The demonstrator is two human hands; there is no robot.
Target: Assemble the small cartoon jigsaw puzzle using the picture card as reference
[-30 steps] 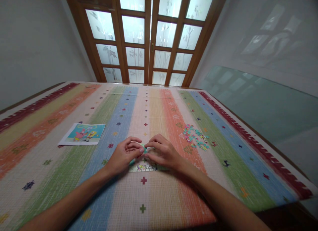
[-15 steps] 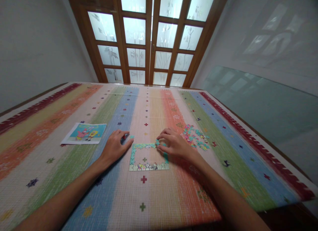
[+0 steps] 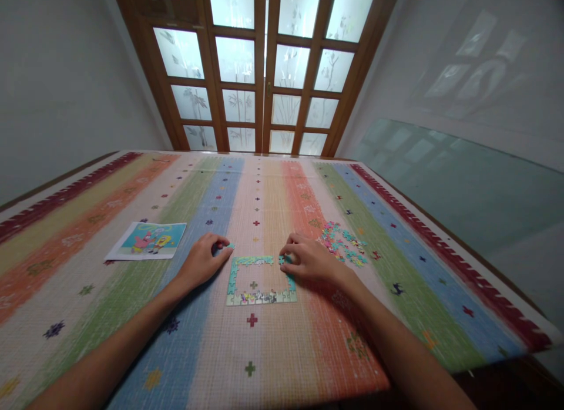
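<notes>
A puzzle border [image 3: 253, 299] of joined pieces lies on the tablecloth between my hands, its middle showing bare cloth. My left hand [image 3: 205, 260] is just off the border's upper left corner, thumb and index finger pinched on a small teal puzzle piece. At the upper right corner, my right hand [image 3: 311, 258] has its fingertips closed on another teal puzzle piece [image 3: 282, 260]. A small gap separates that piece from the end of the top row. My fingers partly cover both pieces and the upper part of the right side.
Loose puzzle pieces [image 3: 343, 244] are heaped beyond my right hand. A printed cartoon picture [image 3: 152, 241] lies flat to the left of my left hand. The striped tablecloth [image 3: 282, 363] covers the table; wooden doors with glass panes [image 3: 238, 60] stand behind its far edge.
My left fingers have closed on the teal piece that lay at their tips. My right hand has shifted its piece slightly right and down, away from the top row. The view has tilted slightly.
</notes>
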